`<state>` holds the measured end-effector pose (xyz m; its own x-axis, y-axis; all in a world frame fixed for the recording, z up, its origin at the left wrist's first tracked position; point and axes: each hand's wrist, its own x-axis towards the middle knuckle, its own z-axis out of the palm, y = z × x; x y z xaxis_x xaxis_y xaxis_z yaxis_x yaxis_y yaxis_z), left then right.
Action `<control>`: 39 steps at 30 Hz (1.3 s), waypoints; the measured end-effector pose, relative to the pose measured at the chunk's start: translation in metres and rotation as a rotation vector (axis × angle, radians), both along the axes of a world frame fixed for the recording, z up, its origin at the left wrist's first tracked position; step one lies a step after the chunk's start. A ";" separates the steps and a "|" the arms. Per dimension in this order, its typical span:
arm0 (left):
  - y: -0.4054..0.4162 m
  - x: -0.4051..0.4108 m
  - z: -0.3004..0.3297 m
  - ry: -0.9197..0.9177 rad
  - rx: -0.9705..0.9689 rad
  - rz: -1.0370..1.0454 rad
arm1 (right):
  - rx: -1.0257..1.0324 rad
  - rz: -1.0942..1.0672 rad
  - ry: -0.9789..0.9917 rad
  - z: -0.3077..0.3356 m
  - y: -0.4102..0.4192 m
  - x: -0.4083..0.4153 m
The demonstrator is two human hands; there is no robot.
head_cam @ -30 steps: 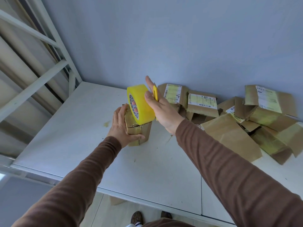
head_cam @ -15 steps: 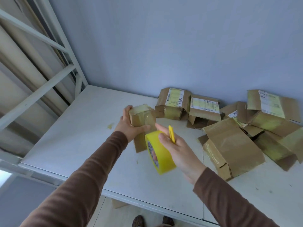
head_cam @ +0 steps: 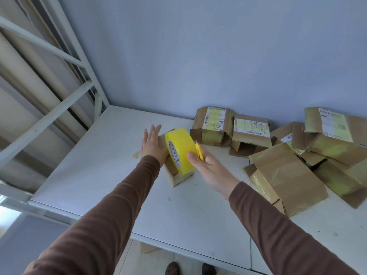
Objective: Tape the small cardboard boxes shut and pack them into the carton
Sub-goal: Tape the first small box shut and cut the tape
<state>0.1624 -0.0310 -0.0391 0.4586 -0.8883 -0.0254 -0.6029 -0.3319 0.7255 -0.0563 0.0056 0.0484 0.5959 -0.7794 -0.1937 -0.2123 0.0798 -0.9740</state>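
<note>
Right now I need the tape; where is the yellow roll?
Mid-table in the head view: the right hand holds the yellow tape roll against the small box.

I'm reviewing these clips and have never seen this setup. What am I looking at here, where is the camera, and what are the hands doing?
There is no machine: a person wears a camera on the head, looking down at their own arms in brown sleeves. The left hand, fingers straight, presses against a small cardboard box standing on the white table. The right hand holds a roll of yellow tape against that box, with a yellow cutter pinched alongside. A pile of other cardboard boxes, some with shipping labels, lies by the wall. No carton shows.
</note>
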 end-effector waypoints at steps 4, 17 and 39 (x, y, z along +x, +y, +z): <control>-0.003 0.005 0.003 -0.169 -0.099 -0.169 | 0.026 0.026 0.046 -0.003 0.002 0.008; -0.008 0.043 0.017 -0.346 0.122 -0.652 | 0.113 -0.076 0.167 -0.013 0.030 -0.025; 0.043 0.040 -0.006 -0.597 -0.040 -1.029 | 0.171 -0.033 0.437 -0.050 0.045 -0.017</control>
